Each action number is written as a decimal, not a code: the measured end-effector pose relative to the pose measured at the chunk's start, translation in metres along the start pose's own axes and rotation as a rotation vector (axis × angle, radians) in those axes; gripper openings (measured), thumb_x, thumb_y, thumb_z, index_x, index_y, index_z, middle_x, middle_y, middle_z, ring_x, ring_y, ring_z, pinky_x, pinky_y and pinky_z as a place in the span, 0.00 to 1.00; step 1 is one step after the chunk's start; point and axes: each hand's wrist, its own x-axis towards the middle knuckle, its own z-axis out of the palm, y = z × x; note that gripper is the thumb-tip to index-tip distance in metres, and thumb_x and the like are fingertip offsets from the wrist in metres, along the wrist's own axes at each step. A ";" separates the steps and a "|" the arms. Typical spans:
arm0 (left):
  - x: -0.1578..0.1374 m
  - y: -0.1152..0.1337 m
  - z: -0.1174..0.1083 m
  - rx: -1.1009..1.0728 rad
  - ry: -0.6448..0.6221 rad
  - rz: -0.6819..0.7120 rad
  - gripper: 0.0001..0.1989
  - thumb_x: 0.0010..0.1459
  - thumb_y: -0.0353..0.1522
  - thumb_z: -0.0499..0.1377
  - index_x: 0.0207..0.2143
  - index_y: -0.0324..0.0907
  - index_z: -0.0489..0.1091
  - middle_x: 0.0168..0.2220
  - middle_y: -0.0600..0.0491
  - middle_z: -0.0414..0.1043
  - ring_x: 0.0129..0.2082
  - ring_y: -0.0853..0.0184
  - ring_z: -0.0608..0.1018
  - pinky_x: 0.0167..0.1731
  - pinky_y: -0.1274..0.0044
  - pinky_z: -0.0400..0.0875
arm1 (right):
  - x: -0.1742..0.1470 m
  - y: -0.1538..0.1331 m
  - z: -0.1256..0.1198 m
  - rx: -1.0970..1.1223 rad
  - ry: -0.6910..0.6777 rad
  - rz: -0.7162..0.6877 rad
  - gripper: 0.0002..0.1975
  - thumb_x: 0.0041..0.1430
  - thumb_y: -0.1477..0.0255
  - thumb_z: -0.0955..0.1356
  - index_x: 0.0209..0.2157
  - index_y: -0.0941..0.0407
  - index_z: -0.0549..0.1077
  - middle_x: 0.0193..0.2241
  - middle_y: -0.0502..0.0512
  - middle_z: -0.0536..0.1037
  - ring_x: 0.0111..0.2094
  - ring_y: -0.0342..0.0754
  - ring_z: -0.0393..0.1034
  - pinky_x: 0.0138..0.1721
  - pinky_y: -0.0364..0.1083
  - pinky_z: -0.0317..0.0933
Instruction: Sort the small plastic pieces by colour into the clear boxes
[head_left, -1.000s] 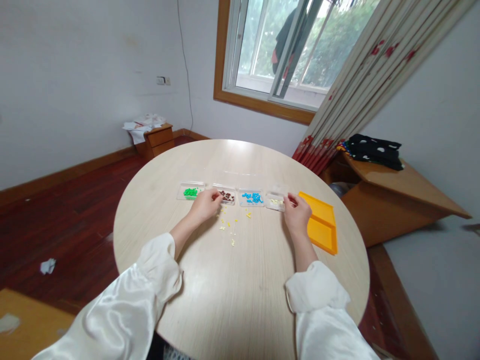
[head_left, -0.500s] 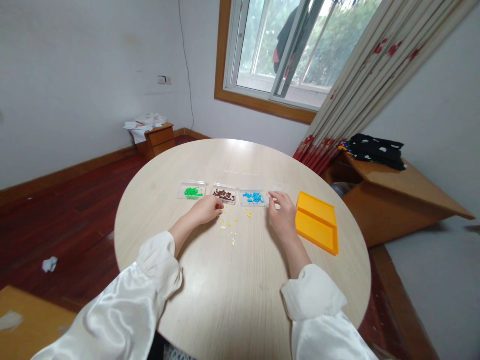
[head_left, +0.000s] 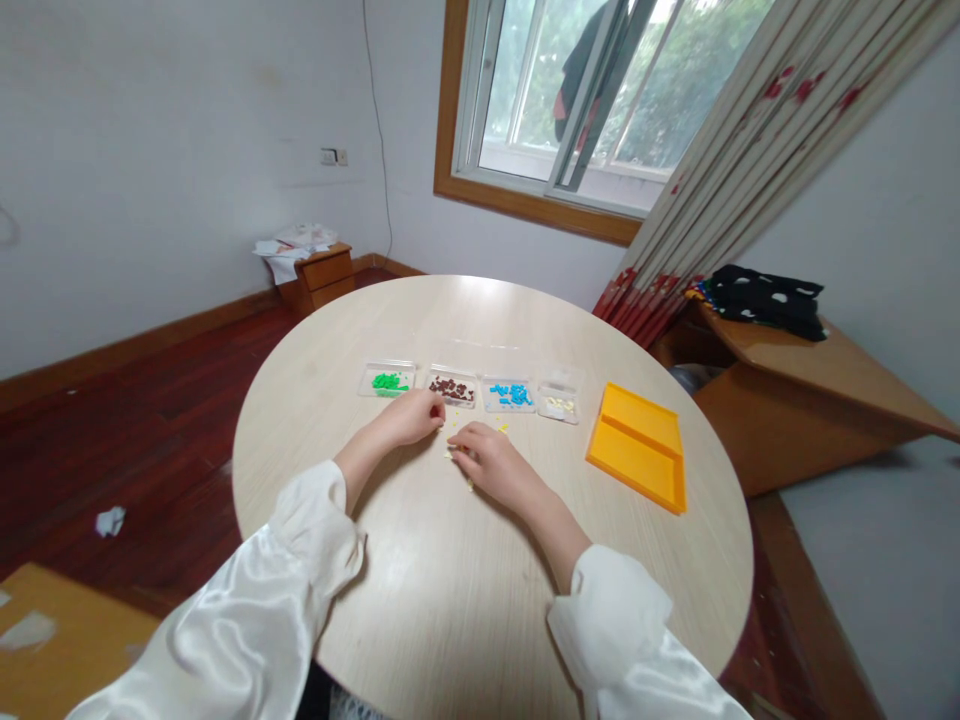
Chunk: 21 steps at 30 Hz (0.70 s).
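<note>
My left hand rests at the near edge of the clear box of dark brown pieces. Its thumb and fingertips are pinched together, and what they hold, if anything, is too small to make out. Over the small yellow and cream pieces scattered on the table hovers my right hand, thumb and forefinger slightly apart beside a cream piece. Behind the hands stand more clear boxes in a row: one with green pieces, one with blue pieces, and one with cream pieces.
A yellow two-part tray lies on the right of the round wooden table. Past the table are a tilted wooden cabinet with dark cloth on top, a small drawer unit with papers, and a long curtain.
My right hand has moved left and nearer, from the cream-piece box to the scattered pieces, uncovering that box. My left hand stays in nearly the same place. The view has shifted slightly.
</note>
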 end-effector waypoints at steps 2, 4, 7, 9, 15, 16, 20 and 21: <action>-0.001 0.000 -0.002 -0.003 -0.019 -0.003 0.09 0.48 0.24 0.54 0.28 0.37 0.74 0.29 0.49 0.76 0.28 0.67 0.74 0.29 0.79 0.63 | 0.000 -0.001 0.003 -0.029 -0.036 0.010 0.08 0.55 0.80 0.65 0.36 0.59 0.74 0.35 0.57 0.74 0.38 0.45 0.68 0.42 0.45 0.62; -0.002 0.000 -0.003 0.000 -0.036 -0.002 0.09 0.48 0.24 0.54 0.28 0.37 0.74 0.29 0.49 0.76 0.28 0.67 0.74 0.29 0.80 0.63 | 0.000 -0.001 0.004 -0.061 -0.069 0.031 0.07 0.56 0.80 0.66 0.36 0.60 0.74 0.35 0.58 0.74 0.38 0.46 0.68 0.42 0.46 0.62; -0.002 0.001 -0.004 0.002 -0.052 -0.009 0.09 0.49 0.24 0.53 0.28 0.37 0.74 0.28 0.49 0.76 0.28 0.68 0.74 0.28 0.80 0.63 | 0.000 -0.002 0.004 -0.091 -0.115 0.051 0.07 0.56 0.80 0.65 0.36 0.60 0.74 0.34 0.58 0.74 0.37 0.46 0.68 0.41 0.45 0.62; -0.001 0.000 -0.005 0.006 -0.052 -0.012 0.09 0.49 0.25 0.53 0.28 0.36 0.74 0.28 0.49 0.76 0.28 0.68 0.74 0.28 0.80 0.63 | 0.000 -0.003 0.004 -0.101 -0.126 0.052 0.07 0.57 0.80 0.65 0.35 0.60 0.74 0.33 0.57 0.74 0.36 0.45 0.68 0.40 0.44 0.62; 0.000 -0.008 -0.005 -0.014 -0.019 -0.006 0.09 0.50 0.26 0.53 0.29 0.37 0.74 0.29 0.49 0.76 0.29 0.67 0.74 0.30 0.79 0.64 | -0.001 -0.003 0.004 -0.095 -0.111 0.033 0.07 0.57 0.80 0.64 0.35 0.60 0.74 0.33 0.58 0.74 0.36 0.46 0.69 0.40 0.45 0.62; 0.001 -0.009 -0.005 -0.023 -0.012 -0.007 0.09 0.50 0.27 0.53 0.29 0.37 0.74 0.29 0.49 0.76 0.29 0.67 0.74 0.30 0.79 0.64 | -0.001 -0.003 0.004 -0.093 -0.110 0.032 0.07 0.57 0.79 0.64 0.35 0.60 0.74 0.33 0.58 0.74 0.36 0.46 0.69 0.40 0.46 0.62; 0.001 -0.011 -0.004 -0.042 -0.010 -0.002 0.09 0.50 0.27 0.54 0.30 0.38 0.74 0.29 0.49 0.76 0.28 0.67 0.74 0.29 0.79 0.64 | -0.001 -0.004 0.004 -0.081 -0.111 0.039 0.06 0.56 0.79 0.65 0.35 0.59 0.74 0.33 0.58 0.74 0.37 0.47 0.69 0.41 0.46 0.63; 0.001 -0.011 -0.004 -0.040 -0.012 0.000 0.09 0.50 0.27 0.54 0.30 0.38 0.74 0.29 0.49 0.76 0.28 0.67 0.74 0.29 0.79 0.64 | -0.001 -0.004 0.004 -0.079 -0.109 0.041 0.06 0.56 0.78 0.66 0.35 0.59 0.74 0.33 0.58 0.74 0.37 0.47 0.69 0.41 0.46 0.63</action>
